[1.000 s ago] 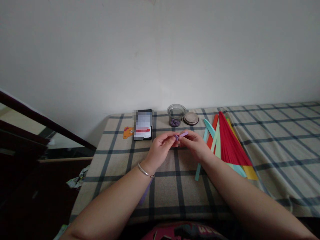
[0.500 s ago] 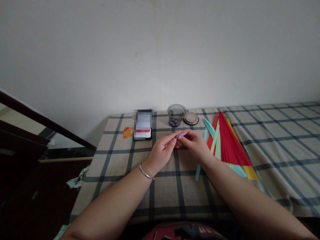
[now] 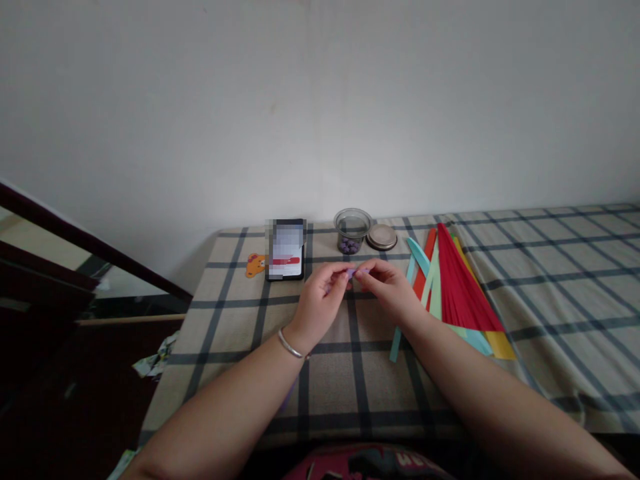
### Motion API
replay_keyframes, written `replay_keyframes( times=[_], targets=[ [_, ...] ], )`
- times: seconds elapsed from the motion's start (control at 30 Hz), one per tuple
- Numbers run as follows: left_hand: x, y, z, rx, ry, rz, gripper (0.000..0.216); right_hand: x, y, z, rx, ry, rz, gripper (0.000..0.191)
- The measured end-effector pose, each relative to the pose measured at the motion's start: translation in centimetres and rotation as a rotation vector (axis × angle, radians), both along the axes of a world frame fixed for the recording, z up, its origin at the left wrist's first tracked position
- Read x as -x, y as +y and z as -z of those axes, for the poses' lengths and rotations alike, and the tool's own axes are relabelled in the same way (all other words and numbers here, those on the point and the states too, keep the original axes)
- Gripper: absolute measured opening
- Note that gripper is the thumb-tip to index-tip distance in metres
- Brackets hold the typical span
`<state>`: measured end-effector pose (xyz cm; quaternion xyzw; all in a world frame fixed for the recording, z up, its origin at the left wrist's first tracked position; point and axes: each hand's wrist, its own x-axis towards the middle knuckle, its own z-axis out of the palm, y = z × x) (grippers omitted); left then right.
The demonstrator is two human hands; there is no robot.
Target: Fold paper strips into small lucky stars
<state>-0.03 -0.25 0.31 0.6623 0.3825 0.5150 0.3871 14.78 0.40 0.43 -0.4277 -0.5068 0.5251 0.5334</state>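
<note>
A small piece of purple paper strip (image 3: pixel 352 273) is pinched between my two hands above the checked cloth. My left hand (image 3: pixel 323 290), with a silver bangle on its wrist, grips the strip's left part. On the other side, my right hand (image 3: pixel 384 283) holds it between thumb and fingers. The fingers hide much of the strip. Beyond the hands stands a clear round jar (image 3: pixel 353 230) with several small purple folded pieces (image 3: pixel 349 247) at its bottom. Its round lid (image 3: pixel 383 236) lies to the right. More purple (image 3: pixel 287 401) shows beside my left forearm.
A phone (image 3: pixel 287 250) with a blurred screen leans at the back left, by an orange bear cutout (image 3: pixel 256 265). Right of my hands lie red paper strips (image 3: pixel 463 287) with yellow, green, orange and light blue strips (image 3: pixel 395 343). A wall rises behind the table.
My fingertips have drawn slightly apart, and more of the purple strip shows between them. The hands stay in nearly the same place.
</note>
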Motion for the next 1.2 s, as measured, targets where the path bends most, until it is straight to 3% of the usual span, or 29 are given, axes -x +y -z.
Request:
replay_keyframes(
  times=[0.4,0.73,1.2],
  targets=[
    [-0.24,0.19,-0.18,0.124,-0.143,0.023,0.012,-0.07,-0.05,0.07,0.007,-0.035,-0.026,0.027],
    [-0.84,0.12,-0.05,0.459,-0.526,0.095,0.013,-0.17,-0.06,0.36,0.001,-0.044,-0.022,0.025],
    [-0.78,0.32,0.05,0.490,-0.548,0.131,0.016,-0.11,-0.08,0.31,-0.085,-0.101,-0.007,0.023]
  ],
)
